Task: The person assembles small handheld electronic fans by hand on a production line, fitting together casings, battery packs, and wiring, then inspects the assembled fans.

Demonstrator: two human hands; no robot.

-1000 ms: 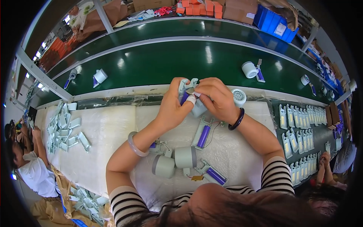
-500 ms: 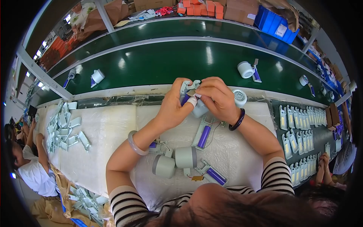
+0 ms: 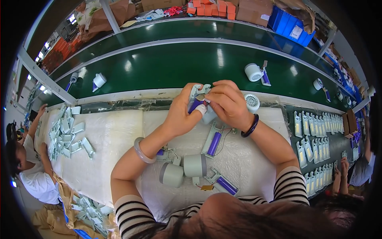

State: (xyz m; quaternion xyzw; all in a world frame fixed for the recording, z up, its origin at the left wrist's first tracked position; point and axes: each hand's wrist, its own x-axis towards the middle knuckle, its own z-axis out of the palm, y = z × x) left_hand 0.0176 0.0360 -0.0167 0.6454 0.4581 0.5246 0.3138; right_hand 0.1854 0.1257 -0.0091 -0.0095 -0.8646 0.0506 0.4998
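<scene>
- I see the left hand [image 3: 181, 115] grasping the pale green housing [image 3: 193, 91], upper centre of the frame, a purple cylinder [image 3: 194, 106] showing in it.
- The right hand [image 3: 231, 104] has thumb and fingers close together at the housing; I cannot tell whether they grip some small part.
- Over the last second both hands have hardly shifted, so I judge this piece unfinished.
- The round-headed unit [image 3: 253, 72] on the green belt [image 3: 171, 59], upper right, has slid leftward; the belt seems to be running.
- More housings [image 3: 214, 142] lie on the counter [image 3: 119, 131], lower centre.
</scene>
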